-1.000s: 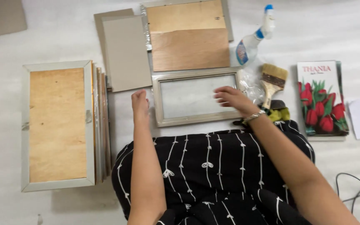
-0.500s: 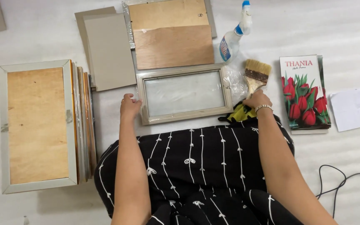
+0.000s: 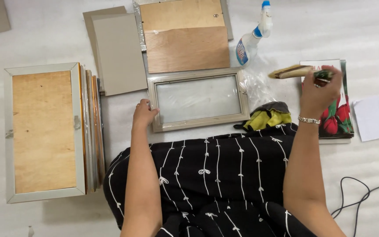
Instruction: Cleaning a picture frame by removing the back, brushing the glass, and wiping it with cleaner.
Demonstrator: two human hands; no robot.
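White padded sheeting (image 3: 44, 39) covers the floor I work on. At its middle lies the pale wooden picture frame with a glass pane (image 3: 198, 99), flat, just far of my lap. I judge it stiff and light, but the glass is fragile and slick, so I would grip the wooden rails, not the pane. My left hand (image 3: 143, 115) rests on the frame's near-left corner, fingers curled together on the rail. My right hand (image 3: 319, 90) is raised to the right, fingers clamped on the flat wooden-handled paintbrush (image 3: 291, 71). Near it sit a yellow cloth (image 3: 268, 117), a clear spray bottle (image 3: 253, 37) and a tulip-covered book (image 3: 338, 120). A stack of framed boards (image 3: 44, 131) lies far left.
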